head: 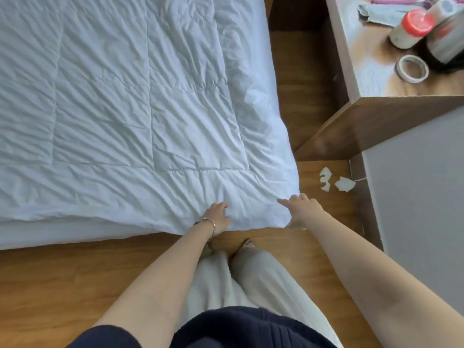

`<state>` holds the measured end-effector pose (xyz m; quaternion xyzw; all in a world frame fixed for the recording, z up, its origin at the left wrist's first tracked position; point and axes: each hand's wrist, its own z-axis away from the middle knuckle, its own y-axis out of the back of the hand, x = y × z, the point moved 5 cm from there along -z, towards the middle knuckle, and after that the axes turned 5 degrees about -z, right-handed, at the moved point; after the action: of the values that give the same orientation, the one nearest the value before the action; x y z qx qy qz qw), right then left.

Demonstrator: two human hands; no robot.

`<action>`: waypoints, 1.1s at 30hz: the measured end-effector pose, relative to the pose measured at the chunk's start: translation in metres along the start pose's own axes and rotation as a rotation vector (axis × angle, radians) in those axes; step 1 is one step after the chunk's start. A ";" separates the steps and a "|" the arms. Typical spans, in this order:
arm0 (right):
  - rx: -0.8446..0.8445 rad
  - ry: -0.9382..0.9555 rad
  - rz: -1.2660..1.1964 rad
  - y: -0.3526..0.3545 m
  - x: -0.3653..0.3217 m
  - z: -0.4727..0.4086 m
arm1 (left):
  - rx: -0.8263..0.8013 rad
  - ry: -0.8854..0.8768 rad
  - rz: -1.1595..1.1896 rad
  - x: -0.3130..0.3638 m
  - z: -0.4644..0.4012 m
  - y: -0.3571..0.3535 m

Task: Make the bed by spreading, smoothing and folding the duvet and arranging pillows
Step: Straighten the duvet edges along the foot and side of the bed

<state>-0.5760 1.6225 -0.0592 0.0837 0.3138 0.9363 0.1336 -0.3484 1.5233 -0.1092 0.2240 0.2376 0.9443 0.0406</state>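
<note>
White quilted duvet [130,104], wrinkled, spread over the bed, near corner at the bed edge above wood floor [50,280]. Left hand [218,217] fingers curled, gripping duvet hem; right hand [302,209] pinches the corner, index extended. Wooden desk [371,79] right holds tape roll [412,69], red-capped bottle [411,27]; tissue scraps [336,180] on floor.

Duvet [130,101] spread over bed, filling left and centre, near-right corner hanging over floor [62,272]. Left hand [218,217] on duvet's near edge, right hand [302,209] at the corner just right of it. Legs and feet below hands, on floor before the bed. Worktop [371,79] at right, apart from bed, strip of floor between. On worktop: tape roll [412,69] nearest, bottle [411,28] behind it. Paper scraps [336,182] on floor right of duvet corner.
</note>
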 end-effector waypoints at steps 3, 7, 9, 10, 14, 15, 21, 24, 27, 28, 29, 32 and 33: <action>-0.009 -0.028 -0.156 0.002 0.002 -0.001 | 0.068 -0.011 0.032 0.006 -0.008 0.015; -0.004 0.014 -0.371 0.012 0.010 -0.018 | 0.187 0.024 -0.038 0.027 -0.025 0.025; 0.042 0.042 -0.494 0.020 0.018 -0.030 | 0.296 0.074 -0.142 0.043 -0.035 0.027; 0.054 0.051 -0.554 0.023 0.023 -0.036 | 0.345 0.095 -0.165 0.054 -0.040 0.025; -0.031 0.156 -0.580 0.021 0.052 -0.057 | 0.346 0.244 -0.059 0.108 -0.064 -0.005; -0.053 0.173 -0.574 0.021 0.065 -0.059 | 0.345 0.317 -0.025 0.123 -0.068 -0.014; -0.138 0.180 -0.532 0.018 0.148 -0.062 | 0.309 0.536 0.301 0.217 -0.077 -0.060; -0.181 0.169 -0.503 0.024 0.170 -0.071 | 0.281 0.515 0.402 0.247 -0.084 -0.067; -0.178 0.201 -0.520 0.040 0.173 -0.080 | 0.261 0.480 0.545 0.260 -0.090 -0.063; -0.181 0.218 -0.517 0.045 0.171 -0.082 | 0.254 0.472 0.585 0.263 -0.091 -0.060; -0.191 0.231 -0.508 0.050 0.168 -0.085 | 0.256 0.469 0.609 0.264 -0.092 -0.054; -0.223 0.241 -0.455 0.072 0.157 -0.097 | 0.316 0.457 0.622 0.261 -0.092 -0.027; -0.222 0.244 -0.432 0.083 0.153 -0.102 | 0.345 0.443 0.609 0.259 -0.092 -0.015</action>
<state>-0.7620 1.5478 -0.0777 -0.1137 0.2333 0.9180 0.2998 -0.6222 1.5445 -0.0840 0.0788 0.3183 0.8849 -0.3309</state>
